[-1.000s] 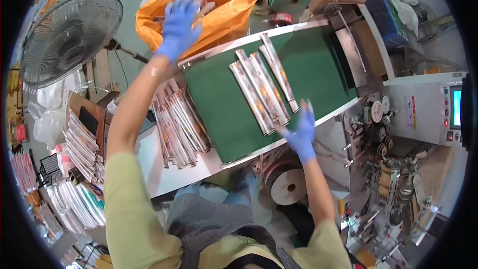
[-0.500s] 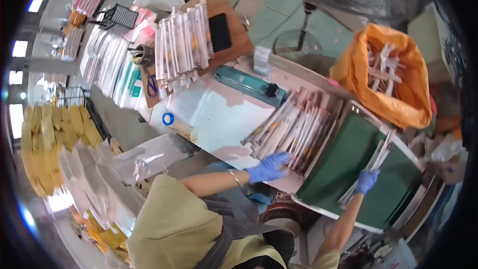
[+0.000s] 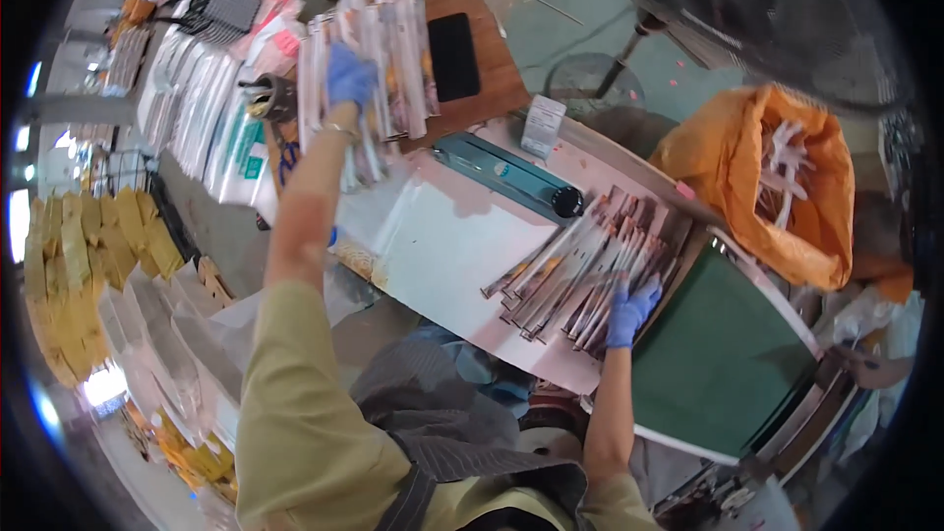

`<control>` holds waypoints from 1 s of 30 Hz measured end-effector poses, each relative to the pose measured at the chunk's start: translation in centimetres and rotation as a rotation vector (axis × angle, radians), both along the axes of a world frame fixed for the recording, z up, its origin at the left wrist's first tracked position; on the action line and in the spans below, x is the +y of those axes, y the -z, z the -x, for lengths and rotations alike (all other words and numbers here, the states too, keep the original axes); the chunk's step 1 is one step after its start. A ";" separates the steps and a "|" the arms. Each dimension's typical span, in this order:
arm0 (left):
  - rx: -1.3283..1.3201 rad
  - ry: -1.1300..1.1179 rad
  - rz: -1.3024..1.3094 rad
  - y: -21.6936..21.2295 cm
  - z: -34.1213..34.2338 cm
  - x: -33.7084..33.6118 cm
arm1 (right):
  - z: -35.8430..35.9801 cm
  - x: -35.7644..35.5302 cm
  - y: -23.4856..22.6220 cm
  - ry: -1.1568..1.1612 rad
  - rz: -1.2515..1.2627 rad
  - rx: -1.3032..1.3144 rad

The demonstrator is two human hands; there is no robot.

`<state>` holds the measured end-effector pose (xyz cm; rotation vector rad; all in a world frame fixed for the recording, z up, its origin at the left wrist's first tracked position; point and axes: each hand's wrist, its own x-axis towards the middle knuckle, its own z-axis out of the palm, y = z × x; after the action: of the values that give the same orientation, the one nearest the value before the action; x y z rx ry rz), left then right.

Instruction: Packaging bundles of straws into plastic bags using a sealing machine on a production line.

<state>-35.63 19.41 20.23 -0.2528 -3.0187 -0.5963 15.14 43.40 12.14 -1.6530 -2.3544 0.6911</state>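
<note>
My left hand, in a blue glove, reaches onto a stack of long slim clear-wrapped packets on a brown board. Its fingertips blend into the packets, so their grip is unclear. At the table's right end my right hand, also gloved in blue, has its thumb and fingers around the near ends of packets in a fanned pile. Beside that hand is a dark green belt.
A teal tool with a black knob lies across the white table. Behind are a small white box and an orange sack of white strips. A black phone-like slab rests on the board. A fan stands at the back.
My left hand has swung from the fanned pile up to the stack on the board. My right hand has moved left off the green belt, and the packets it held there are gone from the belt.
</note>
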 end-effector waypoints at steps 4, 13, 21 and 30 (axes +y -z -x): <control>0.078 0.017 0.532 0.6 2.8 1.1 | -1.9 2.6 6.5 0.382 0.299 -0.162; -0.532 0.437 -0.097 14.6 -37.9 12.1 | -0.9 1.0 7.5 0.310 0.117 0.035; -1.327 0.558 -1.023 14.5 -41.3 16.0 | -2.9 -3.0 6.2 0.516 1.194 1.293; -0.590 1.400 -0.996 6.4 -38.2 5.6 | -3.7 -10.2 -1.1 -0.371 0.367 1.355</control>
<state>2.61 25.00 13.87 -2.3240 -1.8938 -2.3076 18.89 33.24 13.24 -0.3819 -1.4774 1.6671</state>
